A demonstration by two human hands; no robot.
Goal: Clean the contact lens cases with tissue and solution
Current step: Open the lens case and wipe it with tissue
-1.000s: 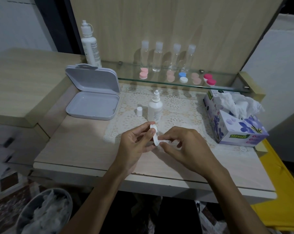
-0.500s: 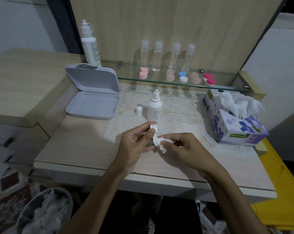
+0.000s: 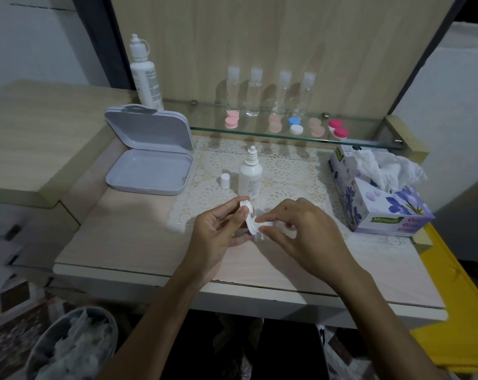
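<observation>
Where the pale wooden desk (image 3: pixel 128 242) meets its near edge, two bare forearms reach in over it, and below that edge on the near left sits a round grey bin (image 3: pixel 40 346) stuffed with crumpled white tissue. The left hand (image 3: pixel 218 234) holds a white plastic contact lens case (image 3: pixel 249 218) upright above the desk, its thumb and fingers (image 3: pixel 242 216) clamped on the case's edges. The right hand (image 3: pixel 303 231) pinches a small wad of white tissue (image 3: pixel 262 233) between thumb and forefinger, pressed against the case's lower cup (the tissue is mostly hidden by the fingers).

Just beyond the hands, on a cream lace doily (image 3: pixel 292 171), stands a small white solution bottle (image 3: pixel 250 178) with its nozzle bare, and its small white cap (image 3: pixel 225 181) stands just left of it. Left of the doily lies an open grey hinged plastic box (image 3: pixel 150 171), lid propped up. On the right sits a purple floral tissue box (image 3: pixel 380 204) with tissue billowing from its top.

Farther back, a glass shelf (image 3: pixel 205 116) carries a tall white bottle (image 3: pixel 146 75) on the left, four clear small bottles (image 3: pixel 268 94) in a row, and lens cases in front of them: pale pink (image 3: pixel 231 119), peach (image 3: pixel 275 124), blue and white (image 3: pixel 295 126), another peach (image 3: pixel 316 127) and red (image 3: pixel 338 129).
</observation>
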